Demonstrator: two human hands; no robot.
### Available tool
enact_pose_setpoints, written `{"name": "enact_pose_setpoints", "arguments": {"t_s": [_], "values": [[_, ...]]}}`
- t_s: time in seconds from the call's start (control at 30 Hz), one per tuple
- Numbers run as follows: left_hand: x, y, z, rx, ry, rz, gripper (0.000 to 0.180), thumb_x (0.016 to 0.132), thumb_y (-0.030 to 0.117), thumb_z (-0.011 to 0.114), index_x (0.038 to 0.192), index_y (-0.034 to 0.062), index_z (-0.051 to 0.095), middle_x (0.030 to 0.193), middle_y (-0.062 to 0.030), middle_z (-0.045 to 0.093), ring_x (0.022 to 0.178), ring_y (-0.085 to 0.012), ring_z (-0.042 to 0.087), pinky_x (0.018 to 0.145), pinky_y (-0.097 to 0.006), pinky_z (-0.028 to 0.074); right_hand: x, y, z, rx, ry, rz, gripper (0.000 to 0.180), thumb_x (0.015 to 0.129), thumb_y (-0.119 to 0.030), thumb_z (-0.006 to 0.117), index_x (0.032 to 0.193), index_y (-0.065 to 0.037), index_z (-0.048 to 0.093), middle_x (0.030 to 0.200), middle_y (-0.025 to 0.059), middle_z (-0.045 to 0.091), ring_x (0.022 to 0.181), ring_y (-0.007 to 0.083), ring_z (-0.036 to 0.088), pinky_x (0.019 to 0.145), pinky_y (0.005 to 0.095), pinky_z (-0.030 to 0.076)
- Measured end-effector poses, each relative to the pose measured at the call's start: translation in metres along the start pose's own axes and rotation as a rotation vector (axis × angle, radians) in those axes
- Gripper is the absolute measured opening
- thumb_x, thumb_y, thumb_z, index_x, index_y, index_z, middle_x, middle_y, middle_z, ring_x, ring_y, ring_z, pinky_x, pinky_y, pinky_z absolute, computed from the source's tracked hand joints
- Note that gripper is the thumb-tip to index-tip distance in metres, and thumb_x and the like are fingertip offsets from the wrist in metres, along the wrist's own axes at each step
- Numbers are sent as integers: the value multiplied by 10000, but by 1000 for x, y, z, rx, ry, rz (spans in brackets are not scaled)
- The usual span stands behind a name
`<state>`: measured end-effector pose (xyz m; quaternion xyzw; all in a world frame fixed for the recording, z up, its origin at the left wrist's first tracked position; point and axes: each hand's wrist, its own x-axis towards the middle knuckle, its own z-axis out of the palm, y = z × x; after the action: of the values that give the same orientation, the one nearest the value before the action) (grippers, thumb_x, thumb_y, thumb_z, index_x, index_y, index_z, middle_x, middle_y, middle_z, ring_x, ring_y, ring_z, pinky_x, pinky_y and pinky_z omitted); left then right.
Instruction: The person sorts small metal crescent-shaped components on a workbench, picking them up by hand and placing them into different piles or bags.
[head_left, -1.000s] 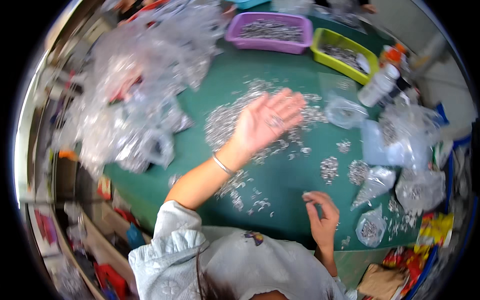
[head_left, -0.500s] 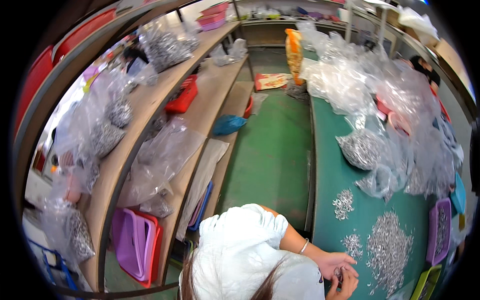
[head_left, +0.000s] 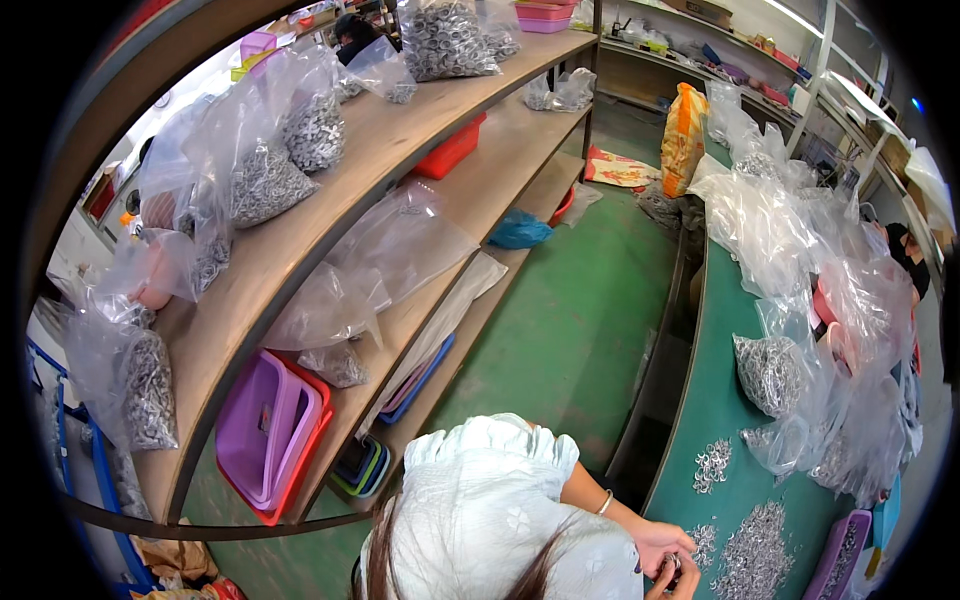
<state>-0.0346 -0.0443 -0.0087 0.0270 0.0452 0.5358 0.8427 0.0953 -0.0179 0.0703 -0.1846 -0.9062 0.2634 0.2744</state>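
At the lower right, beside the green table edge, my two hands are close together. My left hand [head_left: 662, 543], with a bracelet on the wrist, is curled around small shiny metal pieces [head_left: 674, 562]. My right hand [head_left: 682, 582] meets it from below, its fingertips closed at the same pieces; the picture's lower edge cuts part of it off. How many pieces are held I cannot tell. Next to the hands lie a small pile of silvery curved metal pieces [head_left: 703, 546] and a larger pile [head_left: 755, 555]. Another small pile [head_left: 712, 467] sits farther up the table.
Clear plastic bags of metal parts [head_left: 770, 375] crowd the table's far side. A purple bin [head_left: 842, 555] stands at its right edge. To the left, wooden shelves [head_left: 400, 170] hold more bags [head_left: 270, 185] and purple trays [head_left: 265, 430]. A green-floored aisle [head_left: 590, 300] runs between.
The view has swung, so shelves and table sit differently in the picture. My hands stay together at the table edge, fingers still at the small metal pieces.
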Motion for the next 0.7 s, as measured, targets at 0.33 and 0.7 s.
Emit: {"name": "enact_pose_setpoints", "arguments": {"t_s": [0.33, 0.7], "values": [[-11, 7, 1, 24, -13, -6, 306, 1003, 313, 412, 976, 37, 542, 965, -66, 570, 924, -204, 555, 900, -380, 463, 4, 6, 5, -84, 32, -44, 162, 910, -110, 652, 1036, -7, 662, 906, 158, 636, 792, 238, 659, 701, 315, 545], [-6, 12, -7, 163, 46, -23, 228, 958, 186, 458, 1048, 12, 575, 1024, -119, 619, 991, -240, 600, 912, -371, 491, -9, 42, -2, 66, -125, 379, 343, 958, -187, 586, 1222, 22, 517, 1040, 173, 665, 942, 220, 658, 771, 331, 552]]}}
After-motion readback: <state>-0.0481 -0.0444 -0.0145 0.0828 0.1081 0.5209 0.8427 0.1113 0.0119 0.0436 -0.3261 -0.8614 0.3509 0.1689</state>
